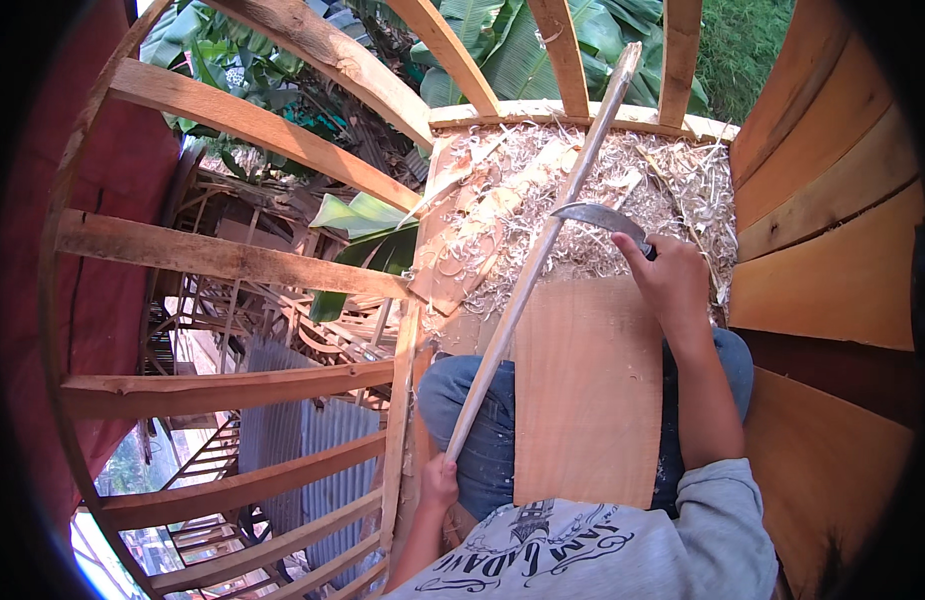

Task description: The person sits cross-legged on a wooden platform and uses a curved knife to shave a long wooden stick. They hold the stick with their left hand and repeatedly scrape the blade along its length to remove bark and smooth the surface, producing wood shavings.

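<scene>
My left hand (439, 487) sits low by my knee, fingers wrapped tight around the near end of a long pale wooden stick (542, 250). The stick runs up and away from me at a slant, crossing over my lap and reaching past the far rail (582, 112) of the platform. A flat wooden board (587, 390) lies across my thighs, just to the right of the stick, its near edge against my grey shirt. Further out, my right hand (672, 280) is closed around the handle of a curved knife (597, 217); the blade arcs to the left and its edge meets the stick about midway along it. Beyond the board, the floor is heaped with pale wood shavings (602, 180). To my left, slanting wooden slats (232, 260) open on banana leaves (367, 235) and corrugated sheeting below.
</scene>
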A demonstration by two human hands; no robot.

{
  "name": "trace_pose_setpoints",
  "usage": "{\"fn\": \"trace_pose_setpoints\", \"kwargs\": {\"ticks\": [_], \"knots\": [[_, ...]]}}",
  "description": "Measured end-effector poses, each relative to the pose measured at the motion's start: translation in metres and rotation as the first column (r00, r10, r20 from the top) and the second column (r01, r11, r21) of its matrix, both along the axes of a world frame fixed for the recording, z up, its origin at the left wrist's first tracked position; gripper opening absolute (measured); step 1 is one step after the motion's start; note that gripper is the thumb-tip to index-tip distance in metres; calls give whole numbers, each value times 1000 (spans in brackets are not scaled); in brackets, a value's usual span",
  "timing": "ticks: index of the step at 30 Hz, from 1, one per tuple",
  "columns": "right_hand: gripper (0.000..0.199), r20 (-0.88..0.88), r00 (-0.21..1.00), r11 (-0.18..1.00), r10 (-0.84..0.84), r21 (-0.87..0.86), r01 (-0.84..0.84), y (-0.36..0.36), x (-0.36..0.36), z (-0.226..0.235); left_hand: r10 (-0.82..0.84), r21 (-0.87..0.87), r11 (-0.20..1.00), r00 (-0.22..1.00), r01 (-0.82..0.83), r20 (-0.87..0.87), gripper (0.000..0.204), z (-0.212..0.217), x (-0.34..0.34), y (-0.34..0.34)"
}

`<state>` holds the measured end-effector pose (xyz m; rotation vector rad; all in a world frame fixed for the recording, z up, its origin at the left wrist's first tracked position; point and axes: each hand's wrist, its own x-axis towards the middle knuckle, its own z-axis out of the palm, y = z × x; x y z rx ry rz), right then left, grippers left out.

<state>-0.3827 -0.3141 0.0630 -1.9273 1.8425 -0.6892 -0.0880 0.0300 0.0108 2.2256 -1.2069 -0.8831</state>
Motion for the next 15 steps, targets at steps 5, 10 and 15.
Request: {"fn": "trace_pose_setpoints", "kwargs": {"ticks": [5, 10, 15], "knots": [[64, 17, 927, 920, 374, -135, -369, 41, 35, 0, 8, -27, 1000, 1000, -8, -29, 67, 5, -3, -5], [64, -25, 924, 923, 382, -46, -383, 43, 45, -17, 6, 19, 1000, 999, -5, -39, 67, 2, 0, -1], [69, -98, 978, 983, 181, 22, -180, 10, 26, -15, 5, 45, 999, 1000, -4, -29, 65, 9, -3, -6]]}}
